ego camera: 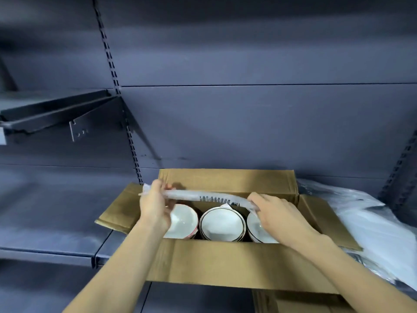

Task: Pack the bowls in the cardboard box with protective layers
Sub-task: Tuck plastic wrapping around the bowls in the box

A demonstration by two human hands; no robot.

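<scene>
While an open cardboard box [225,263] sits on a grey shelf [56,233], three white bowls [222,224] stand side by side inside it. Above them, the left hand [155,207] and right hand [278,214] each pinch one end of a clear plastic sheet [203,196]. More plastic wrapping [370,222] lies right of the box.

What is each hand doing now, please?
Left hand: closed on one end of the foam sheet.
Right hand: closed on its other end.
</scene>
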